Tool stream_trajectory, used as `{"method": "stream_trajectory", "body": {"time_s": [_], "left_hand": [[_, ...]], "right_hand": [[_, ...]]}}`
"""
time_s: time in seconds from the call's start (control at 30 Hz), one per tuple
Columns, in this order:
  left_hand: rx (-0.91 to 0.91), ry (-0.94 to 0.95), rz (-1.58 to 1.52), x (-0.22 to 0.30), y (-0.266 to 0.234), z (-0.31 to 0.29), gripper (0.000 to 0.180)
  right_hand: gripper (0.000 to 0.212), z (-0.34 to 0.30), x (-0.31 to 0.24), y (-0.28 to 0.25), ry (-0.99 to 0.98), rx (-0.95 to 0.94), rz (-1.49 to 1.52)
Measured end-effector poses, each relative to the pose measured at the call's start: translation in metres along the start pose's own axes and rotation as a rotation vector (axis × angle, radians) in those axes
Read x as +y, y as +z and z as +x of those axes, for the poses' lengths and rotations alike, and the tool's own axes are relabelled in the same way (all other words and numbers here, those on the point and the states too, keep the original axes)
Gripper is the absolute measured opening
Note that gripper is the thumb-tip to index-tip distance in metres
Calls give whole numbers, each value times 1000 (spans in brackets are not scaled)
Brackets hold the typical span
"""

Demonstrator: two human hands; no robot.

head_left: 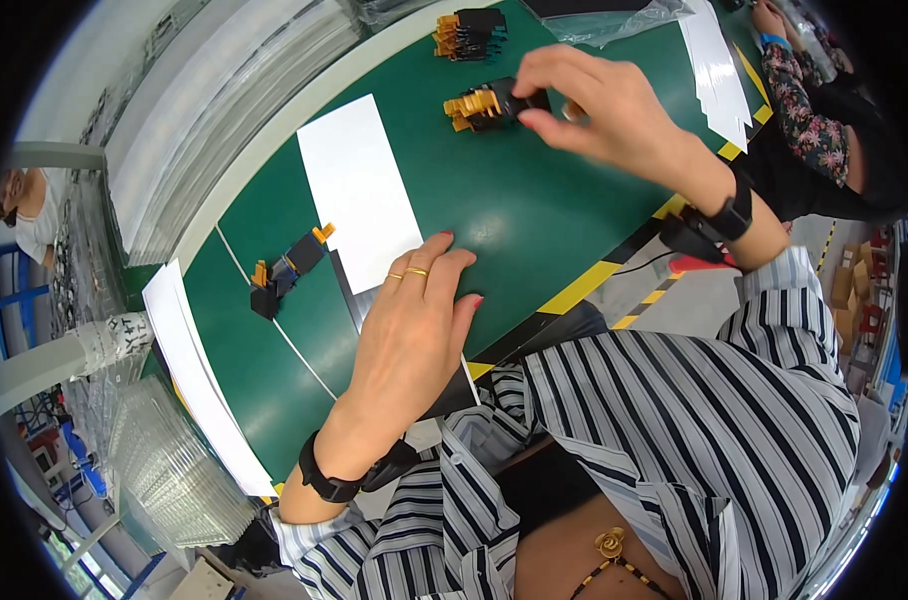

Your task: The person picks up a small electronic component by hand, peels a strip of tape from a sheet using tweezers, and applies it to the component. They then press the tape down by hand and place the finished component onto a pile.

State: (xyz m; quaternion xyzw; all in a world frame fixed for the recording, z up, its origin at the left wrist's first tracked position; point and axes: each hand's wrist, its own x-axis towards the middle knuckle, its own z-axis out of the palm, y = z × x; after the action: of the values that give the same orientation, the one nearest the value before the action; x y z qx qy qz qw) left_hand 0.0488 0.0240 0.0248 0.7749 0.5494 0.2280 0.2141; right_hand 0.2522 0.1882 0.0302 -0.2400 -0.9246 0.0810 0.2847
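Pinched in my right hand (pixel 606 105), the black-and-orange connectors (pixel 486 105) point orange ends leftward, long axis sideways; my left hand (pixel 406 325) lies flat, fingers outstretched, on white paper (pixel 357 175).

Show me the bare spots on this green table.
Widest: the green tabletop between the white sheet and the yellow-and-black edge tape. Smaller: between the left wristband and leftmost papers. Crowded: the far side, with black-and-orange components at the right hand.

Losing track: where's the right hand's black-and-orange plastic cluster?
Head view, upper middle: the cluster is pinched by the right hand, below a similar stack.
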Motion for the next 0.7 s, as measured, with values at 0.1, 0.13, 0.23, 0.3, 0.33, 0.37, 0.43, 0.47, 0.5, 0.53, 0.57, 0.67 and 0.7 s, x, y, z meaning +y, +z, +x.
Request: {"method": "stream_trajectory", "body": {"time_s": [0.1,0.13,0.23,0.3,0.33,0.37,0.43,0.47,0.5,0.53,0.57,0.67,0.7], "left_hand": [[1,-4,6,1,-5,5,30],[0,-11,7,1,-7,6,30],[46,-16,37,-2,-14,1,30],[68,-60,65,-7,-18,-12,30],[74,-91,148,-9,-21,-22,31],[79,-123,233,-10,-24,-33,32],[75,-165,321,-9,-26,-46,33],[77,-184,416,-9,-18,-51,36],[78,-200,510,-8,-9,-54,38],[80,-214,602,-7,-3,-56,41],[82,-229,609,-5,3,-56,41],[158,-293,605,-6,12,-53,51],[168,-309,611,-8,11,-56,51]], "right_hand": [[19,8,17,12,-52,-3,-30],[18,9,20,14,-77,-8,-41],[11,7,16,10,-85,78,-56],[13,12,1,6,-103,117,-23],[24,14,-15,-4,-76,243,127],[36,15,-28,-5,-44,367,281],[42,10,-53,3,71,247,541],[48,9,-62,7,181,120,772],[53,10,-69,12,291,-15,995],[53,15,-73,23,282,-22,1005],[53,21,-76,40,415,-33,1059],[53,42,-82,67,664,-77,1157],[50,47,-80,65,632,-150,1087]]}}
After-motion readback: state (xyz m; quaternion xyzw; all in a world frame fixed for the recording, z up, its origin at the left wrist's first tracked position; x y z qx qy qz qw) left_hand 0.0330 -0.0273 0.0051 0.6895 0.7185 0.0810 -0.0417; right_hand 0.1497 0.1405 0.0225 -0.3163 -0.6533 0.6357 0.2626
